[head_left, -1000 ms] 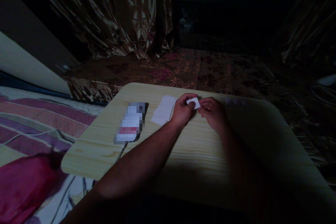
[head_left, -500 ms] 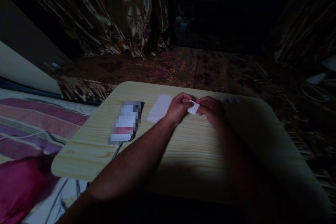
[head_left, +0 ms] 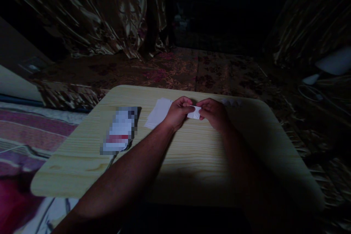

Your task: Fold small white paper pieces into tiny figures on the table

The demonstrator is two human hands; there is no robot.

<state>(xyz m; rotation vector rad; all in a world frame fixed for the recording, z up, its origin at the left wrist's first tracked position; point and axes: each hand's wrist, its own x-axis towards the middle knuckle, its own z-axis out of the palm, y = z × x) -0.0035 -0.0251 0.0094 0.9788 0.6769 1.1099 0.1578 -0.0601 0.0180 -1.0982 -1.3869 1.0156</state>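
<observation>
A small folded piece of white paper point(head_left: 194, 112) is pinched between both hands above the far part of a light wooden table point(head_left: 192, 153). My left hand point(head_left: 177, 112) grips its left side with curled fingers. My right hand point(head_left: 212, 112) grips its right side, also curled. A stack of white paper sheets point(head_left: 157, 113) lies flat just left of my left hand. Further left lies a blurred-out phone-like object point(head_left: 120, 131) with a cable running off the table's near edge.
A striped pink bedcover point(head_left: 30, 135) lies to the left. A patterned brown fabric point(head_left: 178, 69) and shiny curtains point(head_left: 90, 11) fill the back. White objects and a cable point(head_left: 315, 84) sit at the far right. Small pale scraps point(head_left: 230, 101) lie by the table's far edge.
The view has shifted right, so everything sits further left in frame. The paper between my hands looks smaller and more folded, and my hands have closed together on it.
</observation>
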